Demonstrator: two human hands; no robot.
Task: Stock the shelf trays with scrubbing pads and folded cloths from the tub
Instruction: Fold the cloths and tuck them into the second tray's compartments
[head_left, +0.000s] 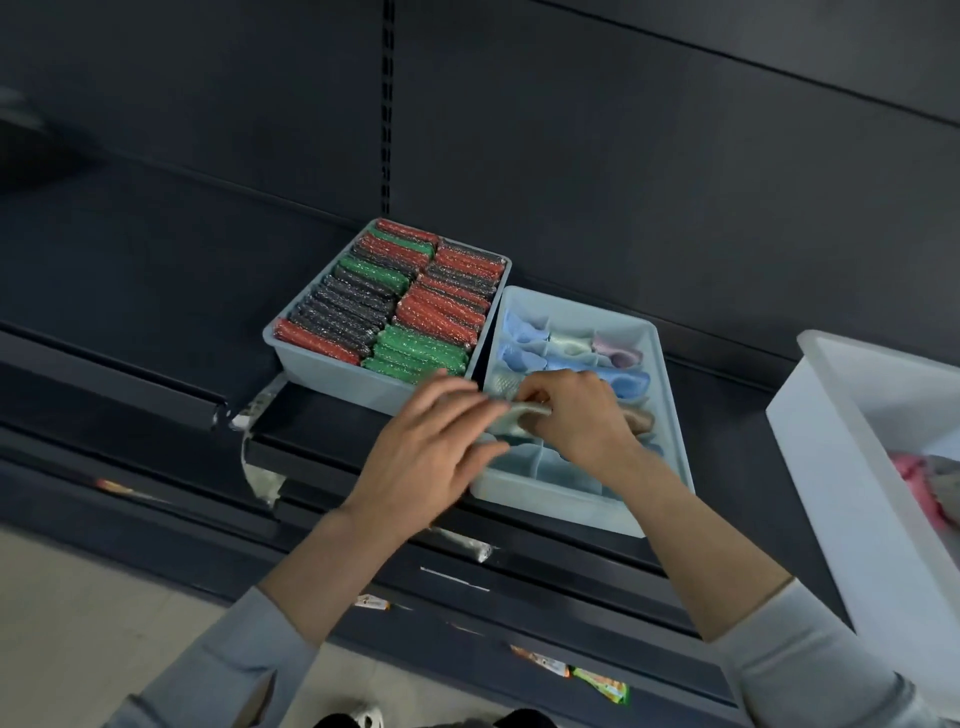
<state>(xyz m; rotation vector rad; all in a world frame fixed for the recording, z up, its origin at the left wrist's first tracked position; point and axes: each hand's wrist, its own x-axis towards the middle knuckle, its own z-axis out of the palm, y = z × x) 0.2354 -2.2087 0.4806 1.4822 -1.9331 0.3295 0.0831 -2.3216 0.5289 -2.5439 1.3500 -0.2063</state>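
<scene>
Dark shelving (571, 156) fills the upper part of the frame, with a slotted upright running down its back panel and a dark shelf (332, 421) across the middle, on which two pale blue trays are set side by side, touching at one edge. At the centre, the left tray (306, 364) is packed with scrubbing pads (395, 301) in red, green and dark grey, stood on edge in two rows. Just to its right, the divided tray (670, 415) is partitioned into small compartments, and folded cloths (571, 358) in blue, pale green and pink are seen in its far compartments, while the nearest compartments look unfilled. Over the near left part of this tray, a pale greenish cloth (524, 413) is held between both hands. The left hand (436, 447) is seen with its fingers stretched towards the cloth and its fingertips pinching one end. The right hand (576, 415) is seen with its fingers curled round the other end of the cloth. Grey sleeves (223, 665) are worn on both forearms, which enter from the bottom of the frame. At the right edge, a white tub (831, 441) is partly visible, with pink and grey cloths (919, 478) lying inside it. Along the lower shelf edges, torn label strips (597, 680) are seen, and a pale floor (78, 623) shows at the lower left.
</scene>
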